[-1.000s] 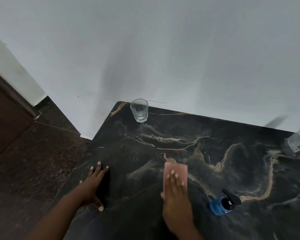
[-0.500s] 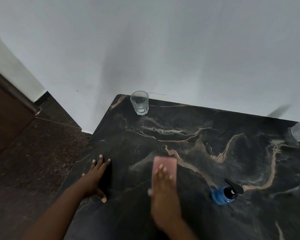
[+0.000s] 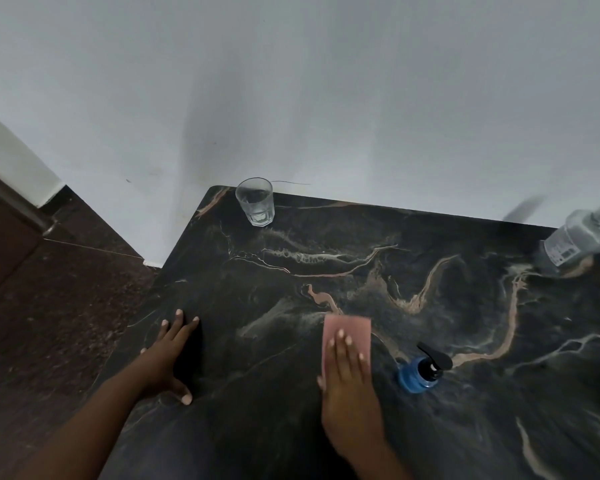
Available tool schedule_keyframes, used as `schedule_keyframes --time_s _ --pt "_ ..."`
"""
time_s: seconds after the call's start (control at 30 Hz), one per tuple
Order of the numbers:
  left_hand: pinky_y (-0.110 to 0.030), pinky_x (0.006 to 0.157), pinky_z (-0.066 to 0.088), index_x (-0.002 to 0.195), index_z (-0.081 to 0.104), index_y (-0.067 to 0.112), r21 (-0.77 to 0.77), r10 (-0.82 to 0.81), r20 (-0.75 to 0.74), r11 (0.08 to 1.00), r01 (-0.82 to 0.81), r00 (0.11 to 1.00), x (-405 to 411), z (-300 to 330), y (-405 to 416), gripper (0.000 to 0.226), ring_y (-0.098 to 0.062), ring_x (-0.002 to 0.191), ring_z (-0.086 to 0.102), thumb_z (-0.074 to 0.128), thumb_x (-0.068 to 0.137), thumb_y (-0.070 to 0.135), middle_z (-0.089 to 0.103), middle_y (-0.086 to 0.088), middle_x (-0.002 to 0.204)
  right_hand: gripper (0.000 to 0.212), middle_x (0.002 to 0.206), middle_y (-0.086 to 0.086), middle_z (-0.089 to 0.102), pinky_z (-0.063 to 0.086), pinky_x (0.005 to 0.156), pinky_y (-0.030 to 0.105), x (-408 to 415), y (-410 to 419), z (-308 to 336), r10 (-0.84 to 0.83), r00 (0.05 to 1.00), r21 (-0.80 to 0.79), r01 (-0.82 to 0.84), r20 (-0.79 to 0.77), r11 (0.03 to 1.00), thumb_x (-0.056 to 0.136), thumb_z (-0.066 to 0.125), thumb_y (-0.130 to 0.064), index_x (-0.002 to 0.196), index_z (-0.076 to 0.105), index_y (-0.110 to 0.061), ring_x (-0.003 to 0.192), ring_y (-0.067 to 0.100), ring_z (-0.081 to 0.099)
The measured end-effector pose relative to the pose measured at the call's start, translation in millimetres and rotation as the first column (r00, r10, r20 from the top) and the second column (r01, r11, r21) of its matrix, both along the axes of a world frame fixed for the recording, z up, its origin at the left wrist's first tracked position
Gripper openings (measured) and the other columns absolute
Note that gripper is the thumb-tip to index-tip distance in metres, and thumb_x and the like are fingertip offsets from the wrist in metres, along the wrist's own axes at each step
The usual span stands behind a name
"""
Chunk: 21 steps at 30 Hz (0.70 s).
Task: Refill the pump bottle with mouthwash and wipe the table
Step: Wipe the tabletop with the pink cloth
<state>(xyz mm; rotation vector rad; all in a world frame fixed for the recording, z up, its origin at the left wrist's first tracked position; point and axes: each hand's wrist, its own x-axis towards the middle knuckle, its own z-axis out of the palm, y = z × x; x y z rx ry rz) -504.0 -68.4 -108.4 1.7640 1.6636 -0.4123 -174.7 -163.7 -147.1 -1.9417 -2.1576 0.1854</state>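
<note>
While the right hand (image 3: 349,382) lies flat with straight fingers on a pink rectangular cloth (image 3: 347,336), pressing it down onto the dark marble-patterned table (image 3: 430,306), the left hand (image 3: 168,358) rests palm-down on the same tabletop near its left edge, fingers spread and straight, thumb pointing back toward the person, holding nothing. Only the far half of the cloth shows beyond the fingertips; the rest is under the palm. Just to the right of the cloth, apart from it, stands a small blue pump bottle with a black pump head (image 3: 421,372), upright, its spout pointing up and to the left in the picture. At the far left corner of the table, close to the pale wall (image 3: 291,98), stands a clear faceted drinking glass (image 3: 255,201), upright; whether it holds any liquid cannot be told. At the far right corner, near the picture's edge, a clear plastic bottle with a white label (image 3: 575,239) appears tilted and somewhat blurred, so whether it has a cap on cannot be told. Light tan and white veins run across the tabletop between the glass and the clear bottle. To the left of the table lies a dark reddish speckled floor (image 3: 49,306), meeting the wall at a corner.
</note>
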Motion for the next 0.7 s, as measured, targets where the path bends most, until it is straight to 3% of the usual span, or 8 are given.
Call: schedule_keyframes --time_s 0.1,0.3,0.37,0.43,0.5,0.57,0.63,0.7 --pt "-0.065 0.116 0.017 0.153 -0.016 0.028 0.004 -0.01 -0.004 1.0 0.01 1.0 0 0 0 0.152 -0.03 0.145 -0.028 0.095 0.05 0.038 -0.035 -0.002 0.157 0.062 0.161 0.019 -0.015 -0.011 0.12 0.04 8 52 7 -0.158 0.987 -0.118 0.153 -0.038 0.981 0.105 0.02 -0.03 0.154 -0.004 -0.002 0.15 0.031 -0.011" --pt "-0.064 0.116 0.017 0.152 -0.019 0.026 0.002 -0.021 -0.01 1.0 0.021 1.0 0 0 2 0.153 -0.031 0.145 -0.027 0.095 0.051 0.039 -0.035 -0.003 0.157 0.066 0.158 0.016 -0.016 -0.017 0.119 0.036 0 21 13 -0.113 0.991 -0.132 0.102 -0.075 0.986 0.104 0.033 -0.033 0.154 0.003 -0.001 0.15 0.029 -0.012" --pt "-0.063 0.117 0.017 0.152 -0.019 0.025 0.005 -0.019 0.001 1.0 0.019 1.0 -1 -2 2 0.153 -0.03 0.145 -0.027 0.095 0.05 0.038 -0.034 -0.003 0.157 0.091 0.159 0.022 0.013 -0.014 0.118 0.035 3 -21 3 -0.048 0.999 -0.053 0.046 -0.027 0.998 0.084 0.069 -0.043 0.148 0.025 0.005 0.148 0.027 -0.015" --pt "-0.063 0.117 0.017 0.152 -0.019 0.024 0.008 -0.017 0.007 1.0 0.017 1.0 -2 -3 2 0.154 -0.03 0.145 -0.027 0.096 0.05 0.038 -0.034 -0.003 0.157 0.128 0.16 0.025 0.005 -0.011 0.117 0.037 7 -55 8 -0.049 0.999 -0.081 0.051 0.022 0.995 0.065 0.075 -0.062 0.149 0.011 0.01 0.147 0.029 -0.02" --pt "-0.064 0.117 0.017 0.152 -0.018 0.025 0.003 -0.022 0.006 1.0 0.022 1.0 -2 -3 2 0.154 -0.03 0.145 -0.027 0.096 0.049 0.039 -0.035 -0.002 0.156 0.093 0.159 0.025 -0.016 -0.008 0.118 0.04 17 -87 10 0.051 0.997 0.042 -0.054 0.061 0.998 0.097 0.03 -0.057 0.149 -0.009 0.009 0.148 0.034 -0.018" --pt "-0.065 0.116 0.017 0.152 -0.018 0.026 0.001 -0.016 0.005 1.0 0.016 1.0 -2 -3 3 0.155 -0.03 0.145 -0.027 0.096 0.048 0.04 -0.035 -0.001 0.156 0.057 0.157 0.032 -0.013 -0.004 0.119 0.044 25 -105 11 0.089 0.983 0.059 -0.1 0.161 0.993 0.106 0.001 -0.024 0.146 -0.006 0.015 0.148 0.042 -0.011" --pt "-0.064 0.116 0.017 0.152 -0.018 0.025 0.005 -0.013 0.001 1.0 0.013 1.0 -2 -3 2 0.157 -0.031 0.145 -0.026 0.096 0.046 0.042 -0.034 -0.001 0.156 0.053 0.156 0.036 -0.01 -0.002 0.119 0.047 30 -109 7 0.117 0.929 -0.037 -0.111 0.351 0.993 0.106 0.003 -0.018 0.145 -0.004 0.017 0.147 0.045 -0.009" --pt "-0.062 0.118 0.017 0.153 -0.018 0.024 0.011 -0.014 0.005 1.0 0.014 1.0 -3 -4 2 0.158 -0.031 0.146 -0.026 0.096 0.045 0.043 -0.033 -0.002 0.157 0.084 0.158 0.032 -0.001 -0.006 0.118 0.043 26 -103 9 0.124 0.959 -0.06 -0.112 0.255 0.992 0.101 0.029 -0.048 0.148 -0.006 0.011 0.147 0.039 -0.014"
